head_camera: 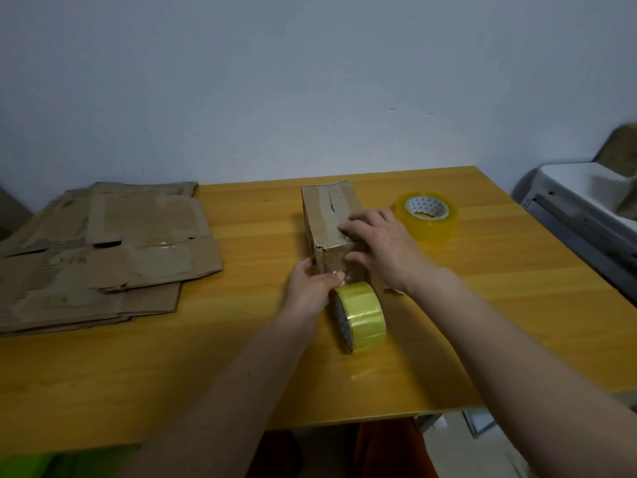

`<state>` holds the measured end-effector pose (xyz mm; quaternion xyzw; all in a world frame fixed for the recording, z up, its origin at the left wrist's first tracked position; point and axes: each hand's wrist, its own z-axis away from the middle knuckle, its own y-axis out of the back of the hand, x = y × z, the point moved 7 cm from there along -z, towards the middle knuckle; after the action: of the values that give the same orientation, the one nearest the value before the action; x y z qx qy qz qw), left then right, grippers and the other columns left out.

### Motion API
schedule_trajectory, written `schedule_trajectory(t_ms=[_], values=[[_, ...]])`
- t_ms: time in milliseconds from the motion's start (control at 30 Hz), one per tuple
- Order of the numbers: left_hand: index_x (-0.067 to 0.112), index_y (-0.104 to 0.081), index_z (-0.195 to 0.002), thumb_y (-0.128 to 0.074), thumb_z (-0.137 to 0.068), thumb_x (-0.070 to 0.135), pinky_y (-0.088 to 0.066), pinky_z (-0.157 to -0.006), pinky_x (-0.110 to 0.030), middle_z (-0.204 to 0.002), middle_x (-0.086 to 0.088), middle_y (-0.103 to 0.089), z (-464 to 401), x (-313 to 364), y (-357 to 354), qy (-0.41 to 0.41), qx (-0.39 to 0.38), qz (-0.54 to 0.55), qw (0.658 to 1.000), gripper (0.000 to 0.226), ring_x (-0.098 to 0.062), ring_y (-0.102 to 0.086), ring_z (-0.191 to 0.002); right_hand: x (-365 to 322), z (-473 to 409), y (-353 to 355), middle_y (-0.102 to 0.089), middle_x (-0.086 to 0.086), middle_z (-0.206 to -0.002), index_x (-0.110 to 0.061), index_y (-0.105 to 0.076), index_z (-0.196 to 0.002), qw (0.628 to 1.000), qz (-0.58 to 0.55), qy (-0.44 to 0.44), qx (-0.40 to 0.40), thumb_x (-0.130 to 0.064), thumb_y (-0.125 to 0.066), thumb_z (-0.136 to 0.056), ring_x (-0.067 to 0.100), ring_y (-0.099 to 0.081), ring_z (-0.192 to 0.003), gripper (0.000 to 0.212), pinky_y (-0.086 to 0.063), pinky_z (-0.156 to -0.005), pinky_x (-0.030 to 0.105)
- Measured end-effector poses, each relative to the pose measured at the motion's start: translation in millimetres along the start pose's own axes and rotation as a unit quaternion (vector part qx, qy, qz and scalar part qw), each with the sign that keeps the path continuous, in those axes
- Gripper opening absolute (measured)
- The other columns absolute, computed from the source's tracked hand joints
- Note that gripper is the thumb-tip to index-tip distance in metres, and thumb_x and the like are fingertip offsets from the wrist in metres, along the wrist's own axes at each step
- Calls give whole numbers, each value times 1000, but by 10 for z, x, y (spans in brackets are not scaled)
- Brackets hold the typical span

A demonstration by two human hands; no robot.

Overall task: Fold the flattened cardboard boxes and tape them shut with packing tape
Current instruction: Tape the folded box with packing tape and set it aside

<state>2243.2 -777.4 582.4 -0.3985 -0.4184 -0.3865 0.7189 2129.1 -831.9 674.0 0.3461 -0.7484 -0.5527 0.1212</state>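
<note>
1. Small folded cardboard box [329,219] standing on yellow wooden table [517,288], near the middle.
2. Right hand [382,243] laid over near top corner of the box, fingers spread and pressing.
3. Left hand [312,288] at lower front edge of the box, fingertips pinching there, just beside tape roll [360,315] standing on its edge.
4. Second tape roll [426,215] lying flat, right of the box.
5. Stack of flattened boxes [103,250] on left side of table.
</note>
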Motion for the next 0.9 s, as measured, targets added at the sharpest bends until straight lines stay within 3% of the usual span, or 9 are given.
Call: schedule_trajectory(t_ms=[267, 333, 400, 467, 533, 600, 733, 900], values=[[9, -33, -144, -68, -85, -2, -43, -104, -51, -112, -16, -67, 54, -4, 77, -4, -24, -14, 1000, 69, -30, -63, -109, 35, -8, -139, -39, 4, -139, -20, -48, -136, 995, -75, -62, 1, -20, -73, -81, 25, -37, -125, 60, -34, -103, 33], [10, -32, -145, -68, -85, -2, -43, -105, -51, -108, -15, -67, 73, 13, 106, -14, -30, -6, 999, 71, -29, -63, -106, 14, 68, -44, -39, 8, -137, -16, -49, -134, 993, -75, -67, 64, -13, -74, -79, 25, -37, -125, 61, -35, -101, 31], [13, -34, -144, -69, -83, -3, -43, -105, -51, -101, -9, -70, 81, 47, 141, -27, -39, -12, 999, 72, -27, -64, -107, -8, 209, 116, -48, 9, -121, -11, -55, -122, 978, -93, -84, 167, -8, -70, -81, 23, -48, -111, 44, -43, -89, 29], [15, -34, -144, -67, -83, -5, -46, -102, -47, -96, -8, -71, 118, 107, 153, -40, -56, -16, 997, 72, -25, -66, -104, 59, 317, 94, -56, 7, -100, -9, -60, -106, 949, -226, -154, 157, -10, -68, -84, 17, -54, -89, 23, -48, -76, 30], [15, -31, -146, -65, -84, -7, -50, -97, -42, -95, -10, -70, 165, 169, 145, -56, -77, -12, 995, 74, -25, -67, -101, 79, 395, -174, -62, 7, -92, -9, -64, -99, 875, -420, -241, 6, -16, -72, -83, 15, -57, -82, 20, -49, -74, 30], [16, -31, -145, -65, -84, -8, -50, -98, -44, -93, -12, -69, 203, 221, 137, -75, -93, -15, 993, 74, -26, -66, -99, 36, 495, -346, -66, 3, -84, -10, -67, -90, 820, -493, -277, -87, -19, -74, -81, 12, -59, -76, 15, -48, -66, 24], [16, -44, -129, -67, -81, -9, -54, -90, -40, -83, -5, -71, 274, 284, 146, -119, -83, -41, 989, 58, -19, -68, -87, 0, 551, -403, -60, 2, -64, -11, -58, -71, 744, -586, -320, -35, -14, -70, -84, 10, -54, -55, 18, -41, -48, 20], [12, -46, -92, -67, -80, -13, -55, -74, -22, -85, -9, -70, 384, 363, 170, -196, -64, -63, 977, 35, -15, -68, -79, -126, 593, -413, -55, 6, -68, -12, -55, -72, 695, -634, -340, 17, -14, -65, -89, 17, -51, -63, 19, -43, -61, 31]])
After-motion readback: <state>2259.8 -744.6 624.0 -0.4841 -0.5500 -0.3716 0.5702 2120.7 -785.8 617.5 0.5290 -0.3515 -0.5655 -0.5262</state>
